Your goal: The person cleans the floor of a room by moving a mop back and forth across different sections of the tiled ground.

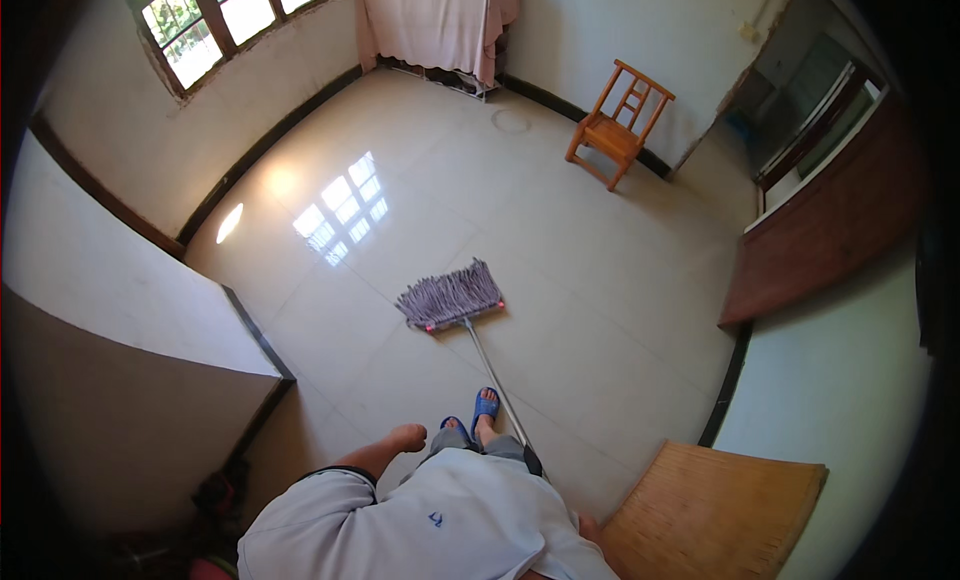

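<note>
A flat mop with a grey-purple string head (pixel 451 295) lies on the tiled floor in front of my feet. Its metal handle (pixel 495 377) slants back towards my right side and passes out of sight beside my shirt. My left hand (pixel 409 437) hangs at my left with its fingers curled, and nothing shows in it. At my right side only a bit of skin of my right arm or hand (pixel 589 529) appears past the shirt, so its grip is hidden. Blue slippers (pixel 486 404) are on my feet, just left of the handle.
A wooden chair (pixel 613 129) stands by the far wall. Left of it, a pink cloth (pixel 435 24) covers a rack. A reddish-brown door (pixel 817 212) stands ajar on the right. Close on my right is a wooden panel (pixel 720 505). A wall corner (pixel 285 377) juts out at left.
</note>
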A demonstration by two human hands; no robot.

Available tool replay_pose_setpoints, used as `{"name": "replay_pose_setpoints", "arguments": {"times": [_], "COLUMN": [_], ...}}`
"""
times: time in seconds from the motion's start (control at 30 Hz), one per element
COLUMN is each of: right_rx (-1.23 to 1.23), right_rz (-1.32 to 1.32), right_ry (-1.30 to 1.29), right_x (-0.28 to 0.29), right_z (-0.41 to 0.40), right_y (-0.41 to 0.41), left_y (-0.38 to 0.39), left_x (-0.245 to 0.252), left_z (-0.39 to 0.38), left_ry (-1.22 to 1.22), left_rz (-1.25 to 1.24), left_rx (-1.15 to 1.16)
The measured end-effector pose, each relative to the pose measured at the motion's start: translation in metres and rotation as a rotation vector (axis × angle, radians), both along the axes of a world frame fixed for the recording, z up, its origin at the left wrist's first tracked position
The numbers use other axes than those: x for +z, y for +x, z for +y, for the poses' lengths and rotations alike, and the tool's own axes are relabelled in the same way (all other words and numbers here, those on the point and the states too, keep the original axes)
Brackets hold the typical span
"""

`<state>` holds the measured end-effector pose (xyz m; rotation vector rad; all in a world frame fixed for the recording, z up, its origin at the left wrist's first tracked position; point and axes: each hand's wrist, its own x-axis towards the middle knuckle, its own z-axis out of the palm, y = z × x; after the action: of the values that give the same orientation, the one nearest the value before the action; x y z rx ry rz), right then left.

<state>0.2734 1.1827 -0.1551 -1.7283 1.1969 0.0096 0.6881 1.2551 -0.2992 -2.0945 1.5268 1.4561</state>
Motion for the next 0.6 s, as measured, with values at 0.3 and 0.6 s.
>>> {"name": "replay_pose_setpoints", "arguments": {"times": [0.3,0.6], "right_rx": [-0.119,-0.223], "right_rz": [0.051,-0.108], "right_ry": [0.063,0.442], "right_x": [-0.002,-0.006], "right_z": [-0.010,-0.134], "right_y": [-0.001,0.054], "left_y": [-0.036,-0.025], "left_x": [0.013,0.003], "left_z": [-0.038,0.012], "left_ry": [-0.176,-0.100], "left_rz": [0.160,0.272], "left_rx": [0.244,0.549]}}
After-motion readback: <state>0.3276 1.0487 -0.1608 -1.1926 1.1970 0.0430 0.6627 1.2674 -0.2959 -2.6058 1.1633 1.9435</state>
